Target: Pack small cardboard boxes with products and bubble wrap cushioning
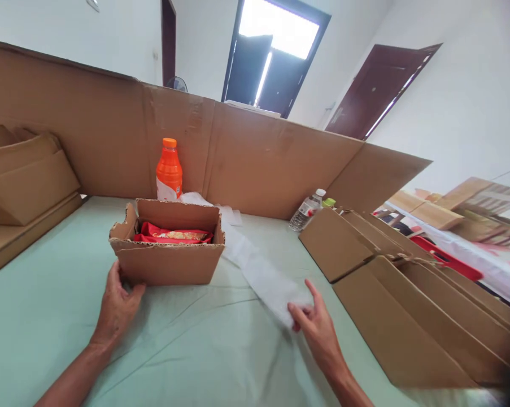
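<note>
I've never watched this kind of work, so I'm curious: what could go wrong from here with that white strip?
The white strip, at the fingers of the right hand, looks thin; a hard pull might tear it. It seems to run behind the small cardboard box, near the orange bottle, so tugging could disturb either. The left hand is at the box's lower left corner, so a push there might turn the box.

An open-topped cardboard box [168, 265] (red packaging [172, 236] inside) sits upright — white strip [264, 278] slanting from behind.
</note>
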A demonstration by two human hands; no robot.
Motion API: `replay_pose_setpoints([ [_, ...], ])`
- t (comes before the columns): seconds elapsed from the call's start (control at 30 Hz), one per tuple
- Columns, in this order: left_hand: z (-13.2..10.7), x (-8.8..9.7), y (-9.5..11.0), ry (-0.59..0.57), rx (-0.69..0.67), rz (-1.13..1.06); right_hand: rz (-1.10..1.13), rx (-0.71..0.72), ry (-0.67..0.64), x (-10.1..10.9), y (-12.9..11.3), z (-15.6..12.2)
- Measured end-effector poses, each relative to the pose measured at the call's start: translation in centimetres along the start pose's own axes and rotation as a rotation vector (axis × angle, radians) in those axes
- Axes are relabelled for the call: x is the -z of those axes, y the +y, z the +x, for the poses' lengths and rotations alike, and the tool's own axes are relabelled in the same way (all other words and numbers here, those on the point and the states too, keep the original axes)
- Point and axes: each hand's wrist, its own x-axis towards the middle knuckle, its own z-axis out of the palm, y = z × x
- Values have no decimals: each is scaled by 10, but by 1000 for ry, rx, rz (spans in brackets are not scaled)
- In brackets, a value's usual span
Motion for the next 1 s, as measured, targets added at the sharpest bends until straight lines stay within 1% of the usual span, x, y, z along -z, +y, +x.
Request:
replay_pose_setpoints([
  [0.07,-11,7,13,81,-27,71,106,-91,-44,-4,4,-45],
  [0.1,-20,11,20,128,-79,122,164,-131,-71,-10,5,-64],
  [0.13,-31,15,27,157,-171,169,218,-166,-106,-16,6,-81],
  [0.17,-44,19,33,148,-292,210,268,-195,-153,-24,8,-95],
  [0.2,-58,22,38,95,-427,244,313,-217,-209,-31,9,-106],
  [0.23,-74,24,42,-5,-558,273,352,-230,-274,-37,9,-115],
  [0.27,-89,25,44,-139,-665,299,384,-235,-347,-43,10,-122],
  [0.33,-118,24,44,-438,-799,339,443,-229,-501,-50,10,-132],
  [0.37,-131,22,43,-566,-837,349,471,-222,-578,-52,9,-136],
  [0.4,-142,19,41,-667,-868,342,496,-219,-658,-52,8,-139],
  [0.43,-150,15,39,-732,-886,323,522,-229,-746,-49,8,-141],
  [0.47,-156,11,38,-770,-890,296,544,-249,-836,-44,6,-143],
  [0.53,-161,2,35,-811,-845,244,542,-277,-1000,-29,1,-142],
  [0.57,-161,-2,35,-834,-810,223,520,-275,-1058,-18,-2,-138],
  [0.6,-160,-6,35,-865,-771,206,486,-254,-1084,-7,-7,-131],
  [0.63,-160,-8,36,-904,-729,192,434,-206,-1063,3,-12,-121],
  [0.67,-159,-10,37,-938,-693,172,357,-133,-998,11,-17,-109],
  [0.7,-158,-11,39,-964,-657,154,256,-44,-899,16,-22,-93],
  [0.73,-159,-11,40,-980,-624,138,143,57,-776,17,-26,-76],
  [0.77,-159,-11,41,-988,-594,130,19,168,-655,12,-30,-58],
  [0.8,-161,-11,42,-989,-574,123,-100,280,-561,4,-31,-39],
  [0.83,-162,-10,43,-992,-562,122,-209,389,-510,-9,-32,-21],
  [0.9,-165,-8,44,-1009,-556,132,-400,565,-514,-42,-28,12],
  [0.93,-166,-7,45,-1020,-557,136,-475,620,-537,-58,-24,27],
  [1.0,-168,-4,46,-1035,-551,137,-575,655,-552,-82,-17,54],
])
